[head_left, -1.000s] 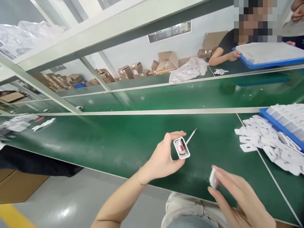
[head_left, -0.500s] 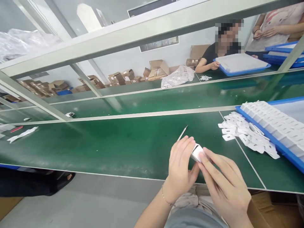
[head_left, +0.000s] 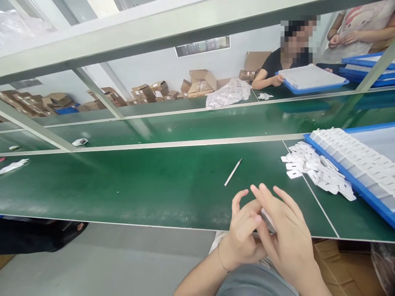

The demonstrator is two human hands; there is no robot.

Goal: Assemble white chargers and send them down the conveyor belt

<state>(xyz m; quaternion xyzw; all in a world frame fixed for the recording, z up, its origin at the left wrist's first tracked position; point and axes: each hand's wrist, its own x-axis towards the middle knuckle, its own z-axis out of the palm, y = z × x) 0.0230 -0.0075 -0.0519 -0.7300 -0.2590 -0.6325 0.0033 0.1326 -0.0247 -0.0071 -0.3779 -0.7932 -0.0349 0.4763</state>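
Observation:
My left hand (head_left: 245, 230) and my right hand (head_left: 285, 236) meet near the front edge of the bench. Between them is a small white plastic housing (head_left: 268, 218), mostly covered by my fingers. The fingers of both hands are bent around it, with the right hand over its near side. Just beyond my hands, a slim pointed metal tool (head_left: 233, 172) lies on the green bench top (head_left: 148, 185). To the right is a loose pile of flat white plastic plates (head_left: 317, 168), each with a small slot.
A blue tray (head_left: 348, 174) with rows of white parts (head_left: 354, 160) stands at the right. Across the bench a co-worker (head_left: 265, 76) holds another blue tray (head_left: 313, 80). A metal frame bar (head_left: 138, 39) crosses above. A plastic bag (head_left: 228, 93) and cardboard boxes (head_left: 200, 82) lie at the back.
The housing has been turned between my hands and is now mostly hidden. My hands sit closer together, and the whole metal tool shows. The view has shifted slightly.

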